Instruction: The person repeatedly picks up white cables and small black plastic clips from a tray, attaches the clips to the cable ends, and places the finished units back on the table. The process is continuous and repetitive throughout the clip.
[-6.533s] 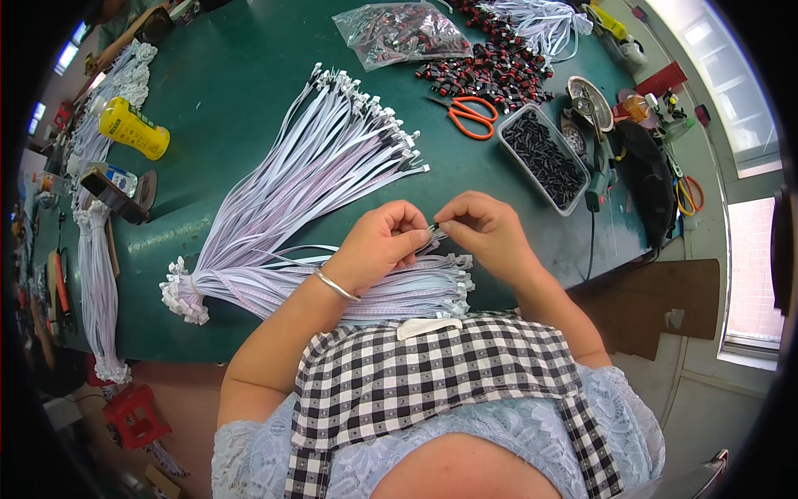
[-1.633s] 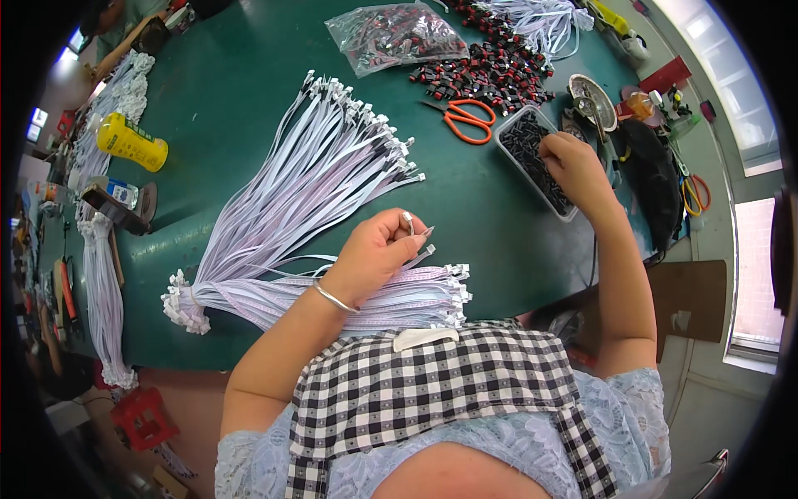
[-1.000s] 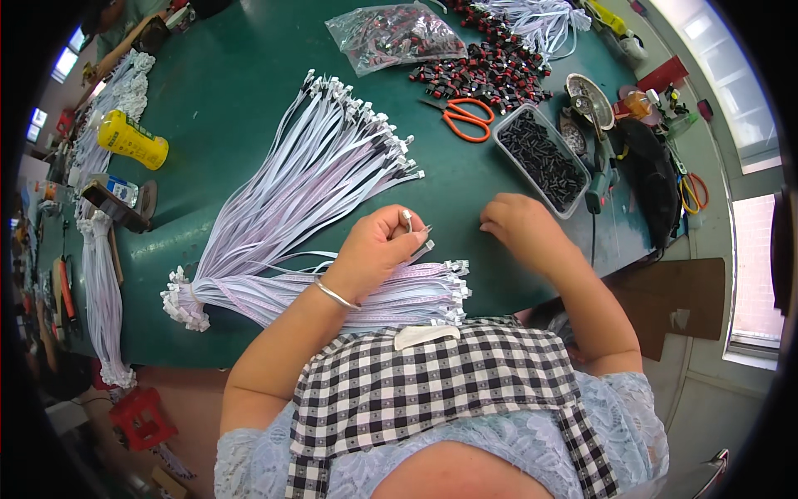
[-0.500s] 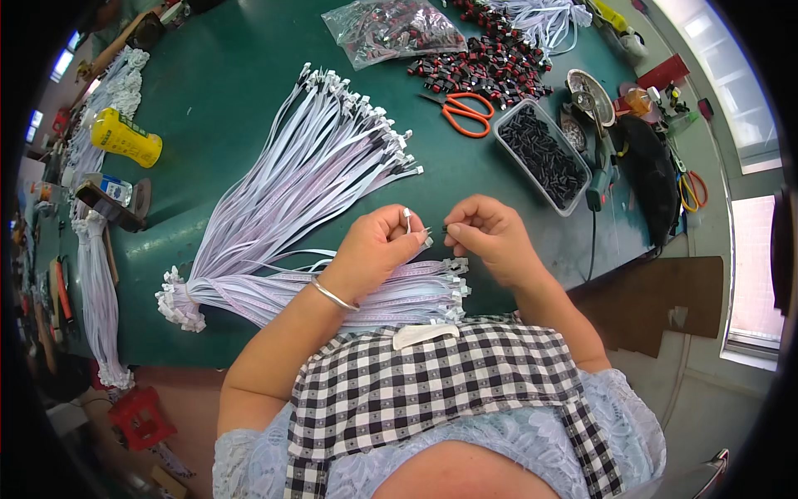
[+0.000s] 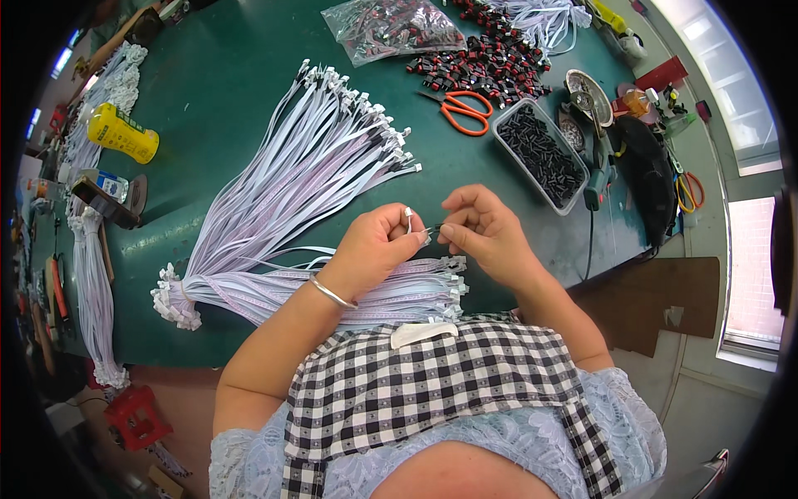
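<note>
My left hand [image 5: 378, 249] pinches the end of a white ribbon cable, and its small white connector [image 5: 408, 214] sticks up above my thumb. Thin bare-looking wire tips [image 5: 427, 232] poke out to the right of those fingers. In my right hand [image 5: 486, 237], thumb and index finger close on a small black sleeve [image 5: 438, 228], right at the wire tips. Whether the sleeve is over a wire is too small to tell. Beneath my left forearm lies a bundle of white ribbon cables [image 5: 382, 291]. Another cable bundle [image 5: 274, 183] fans out beyond it, dark sleeves near some connectors.
A clear plastic tub [image 5: 501, 126] of short black sleeves stands to the right, near orange-handled scissors [image 5: 467, 113]. Behind are loose red-black parts [image 5: 490, 66] and a filled plastic bag [image 5: 391, 29]. A soldering-iron-like tool [image 5: 595, 187], metal bowl [image 5: 588, 96] and yellow bottle [image 5: 123, 133] lie outward.
My right hand has moved slightly left, bringing the black sleeve up to the wire tips, and its upper fingers have lifted. My left hand stays nearly still.
</note>
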`<state>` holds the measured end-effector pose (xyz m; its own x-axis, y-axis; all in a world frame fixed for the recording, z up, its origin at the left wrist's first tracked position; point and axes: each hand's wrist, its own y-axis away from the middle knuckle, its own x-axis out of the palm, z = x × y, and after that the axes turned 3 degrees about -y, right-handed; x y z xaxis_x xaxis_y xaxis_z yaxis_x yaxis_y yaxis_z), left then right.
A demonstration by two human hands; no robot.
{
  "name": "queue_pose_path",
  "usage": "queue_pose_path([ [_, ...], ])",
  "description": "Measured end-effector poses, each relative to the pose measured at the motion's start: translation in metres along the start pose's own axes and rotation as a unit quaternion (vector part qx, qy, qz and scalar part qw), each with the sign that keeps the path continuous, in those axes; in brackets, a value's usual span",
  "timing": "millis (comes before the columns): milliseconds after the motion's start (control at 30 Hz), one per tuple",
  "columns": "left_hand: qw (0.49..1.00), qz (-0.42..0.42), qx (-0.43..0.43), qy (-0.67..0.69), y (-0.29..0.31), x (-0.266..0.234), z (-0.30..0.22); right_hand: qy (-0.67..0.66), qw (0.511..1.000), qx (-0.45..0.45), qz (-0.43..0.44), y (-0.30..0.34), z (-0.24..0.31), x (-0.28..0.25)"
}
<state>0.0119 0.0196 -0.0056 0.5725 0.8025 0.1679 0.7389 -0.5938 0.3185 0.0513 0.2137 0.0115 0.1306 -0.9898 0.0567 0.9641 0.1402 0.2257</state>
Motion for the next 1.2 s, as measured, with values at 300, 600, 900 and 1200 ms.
queue_pose_path([
  [300, 1.0, 0.018, -0.006, 0.0, 0.001, 0.0, -0.002, 0.061, 0.997, -0.036, 0.037, 0.001, 0.0, -0.002],
  [600, 0.995, 0.033, 0.019, -0.096, 0.003, -0.002, 0.0, 0.081, 0.993, -0.013, 0.083, -0.001, 0.004, -0.008],
  [900, 0.996, 0.063, 0.019, -0.058, 0.003, -0.006, -0.001, 0.125, 0.983, -0.037, 0.128, -0.007, 0.002, -0.002],
  [1200, 0.993, 0.06, 0.041, -0.088, 0.006, -0.005, -0.005, 0.024, 0.994, 0.024, 0.109, -0.007, 0.0, -0.005],
])
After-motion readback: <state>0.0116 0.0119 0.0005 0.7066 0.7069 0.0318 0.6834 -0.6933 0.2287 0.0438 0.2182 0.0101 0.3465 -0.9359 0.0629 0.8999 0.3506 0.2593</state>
